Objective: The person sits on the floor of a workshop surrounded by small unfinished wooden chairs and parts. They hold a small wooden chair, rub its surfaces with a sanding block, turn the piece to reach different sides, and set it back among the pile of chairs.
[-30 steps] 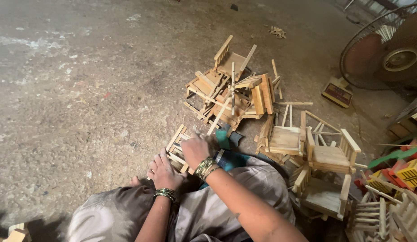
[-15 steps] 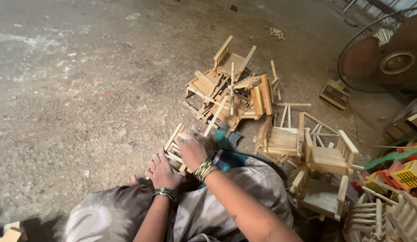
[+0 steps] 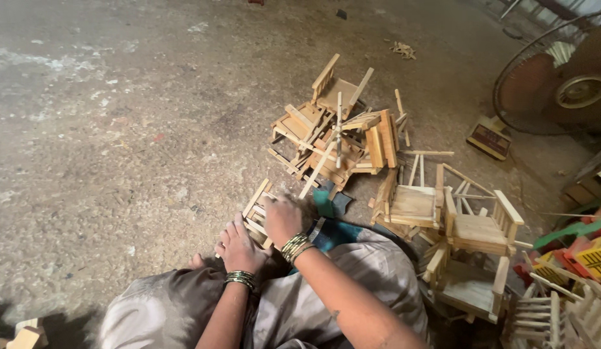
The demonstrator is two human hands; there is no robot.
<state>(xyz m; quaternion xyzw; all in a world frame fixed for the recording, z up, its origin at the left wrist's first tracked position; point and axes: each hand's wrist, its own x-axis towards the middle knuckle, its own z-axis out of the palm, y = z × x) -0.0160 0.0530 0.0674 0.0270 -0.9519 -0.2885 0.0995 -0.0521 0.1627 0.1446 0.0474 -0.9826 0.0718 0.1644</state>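
small wooden chair frame (image 3: 256, 213), unfinished and pale, is lying flat on the concrete floor (image 3: 119, 129) just in front of the seated person's knees, partly covered by both hands. it is pinned from two sides: the right hand (image 3: 283, 220) is laid over its upper right part with fingers curled down and closed on the slats, while the left hand (image 3: 239, 247) is pressed on its lower edge with fingers together and bent toward the wood. whether the left fingertips wrap under the frame cannot be told. the piece seems to be held low and flat so that it is braced against the floor and kept from sliding while it is handled. its long axis is set on a diagonal, running from the lower left near the left hand up toward the upper right, where its open end is pointed at the heap of wooden chairs (image 3: 336, 126).

beside the right forearm, finished miniature chairs (image 3: 471, 229) are stood in a loose cluster, apparently kept apart from the tumbled heap. a teal object (image 3: 326, 205) is seen just past the right hand, touching the cloth over the lap. a standing fan (image 3: 562, 81) is placed well apart at the upper right.
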